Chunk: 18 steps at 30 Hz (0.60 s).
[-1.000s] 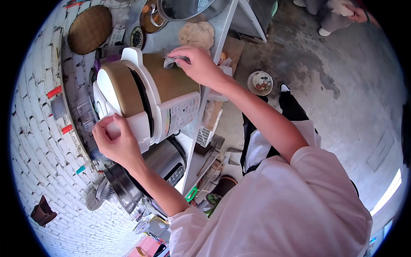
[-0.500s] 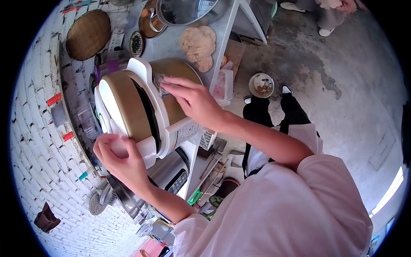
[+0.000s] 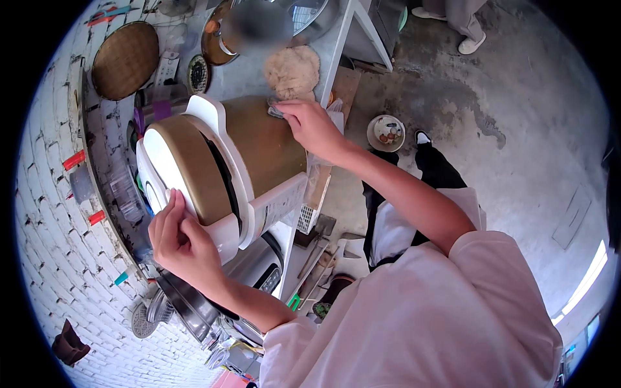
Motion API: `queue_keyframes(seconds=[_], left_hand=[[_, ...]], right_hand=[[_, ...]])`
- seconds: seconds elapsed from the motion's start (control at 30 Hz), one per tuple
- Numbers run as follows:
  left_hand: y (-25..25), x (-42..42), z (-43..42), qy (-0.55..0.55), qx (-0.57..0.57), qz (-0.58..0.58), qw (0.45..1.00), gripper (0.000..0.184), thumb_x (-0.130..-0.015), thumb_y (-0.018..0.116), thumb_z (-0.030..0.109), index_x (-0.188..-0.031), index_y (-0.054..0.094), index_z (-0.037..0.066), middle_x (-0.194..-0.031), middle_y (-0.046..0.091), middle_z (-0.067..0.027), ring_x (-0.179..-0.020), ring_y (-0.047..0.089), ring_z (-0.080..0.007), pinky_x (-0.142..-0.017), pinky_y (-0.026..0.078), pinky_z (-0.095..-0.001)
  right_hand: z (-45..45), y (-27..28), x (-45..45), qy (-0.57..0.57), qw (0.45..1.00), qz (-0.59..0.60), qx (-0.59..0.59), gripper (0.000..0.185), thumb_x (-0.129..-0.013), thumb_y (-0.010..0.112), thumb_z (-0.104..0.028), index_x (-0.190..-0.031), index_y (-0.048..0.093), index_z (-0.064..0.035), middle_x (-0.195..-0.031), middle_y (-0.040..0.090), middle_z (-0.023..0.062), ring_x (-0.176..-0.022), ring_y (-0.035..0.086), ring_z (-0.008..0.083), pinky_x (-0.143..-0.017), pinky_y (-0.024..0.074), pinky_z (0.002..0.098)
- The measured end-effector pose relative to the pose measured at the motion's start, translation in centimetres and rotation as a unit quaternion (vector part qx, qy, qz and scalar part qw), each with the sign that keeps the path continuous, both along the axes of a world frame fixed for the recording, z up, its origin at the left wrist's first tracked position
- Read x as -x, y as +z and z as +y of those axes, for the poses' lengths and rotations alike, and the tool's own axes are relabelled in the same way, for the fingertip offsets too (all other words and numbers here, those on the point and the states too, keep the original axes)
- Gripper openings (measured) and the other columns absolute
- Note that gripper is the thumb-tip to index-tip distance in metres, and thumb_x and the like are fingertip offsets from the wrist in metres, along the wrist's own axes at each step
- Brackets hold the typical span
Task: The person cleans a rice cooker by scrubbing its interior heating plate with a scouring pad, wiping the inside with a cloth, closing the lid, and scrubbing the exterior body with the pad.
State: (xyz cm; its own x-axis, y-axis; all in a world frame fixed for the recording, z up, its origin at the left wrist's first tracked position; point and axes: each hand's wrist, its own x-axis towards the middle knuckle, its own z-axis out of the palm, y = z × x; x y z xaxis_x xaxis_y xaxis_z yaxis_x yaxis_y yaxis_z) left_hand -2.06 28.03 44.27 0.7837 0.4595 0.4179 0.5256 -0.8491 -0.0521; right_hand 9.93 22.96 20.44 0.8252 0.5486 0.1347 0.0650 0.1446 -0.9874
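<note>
A gold and white rice cooker (image 3: 265, 145) lies tilted on the worktop, its lid (image 3: 197, 171) toward the wall side. My left hand (image 3: 184, 236) is closed at the white edge of the lid, with fingertips against it and the other fingers curled. My right hand (image 3: 317, 132) pinches a small crumpled grey cloth (image 3: 275, 108) and presses it on the gold body near the base end. Most of the cloth is hidden under the fingers. A fluffy beige cloth (image 3: 292, 71) lies just beyond the right hand.
Along the white brick wall are a round woven tray (image 3: 125, 60) and plastic containers. A glass lid stands at the back. Close to my left forearm is a silver appliance (image 3: 255, 265). On the floor sits a bowl (image 3: 386, 133); another person's legs (image 3: 462, 22) show beyond.
My right hand has slid the grey cloth along the gold body toward the base, away from the lid. My left hand's fingers have shifted slightly on the lid edge.
</note>
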Motion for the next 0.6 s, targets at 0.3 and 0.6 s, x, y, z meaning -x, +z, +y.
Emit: queue_keyframes(seconds=[0.3,0.6], left_hand=[[0.7,2.6,-1.0,-0.09,0.001,0.03,0.995,0.032,-0.068,0.046,-0.01,-0.089,0.069,-0.003,-0.089,0.069,-0.0129,-0.072,0.058,-0.0224,-0.07,0.045,-0.0314],[1.2,-0.2,-2.6,0.099,0.16,-0.007,0.982,0.023,-0.076,0.043,0.001,-0.089,0.06,-0.005,-0.109,0.062,-0.0184,-0.098,0.06,-0.0312,-0.086,0.045,-0.0395]], right_hand=[[0.5,2.5,0.1,-0.001,0.996,-0.041,-0.081,0.026,-0.081,0.049,0.006,-0.103,0.062,0.0041,-0.109,0.062,0.0175,-0.093,0.061,0.0347,-0.081,0.0489,0.0357],[-0.8,5.1,1.0,0.033,0.981,0.038,-0.189,0.03,-0.082,0.05,0.007,-0.109,0.061,0.0012,-0.114,0.06,0.0176,-0.1,0.061,0.0323,-0.083,0.0485,0.0336]])
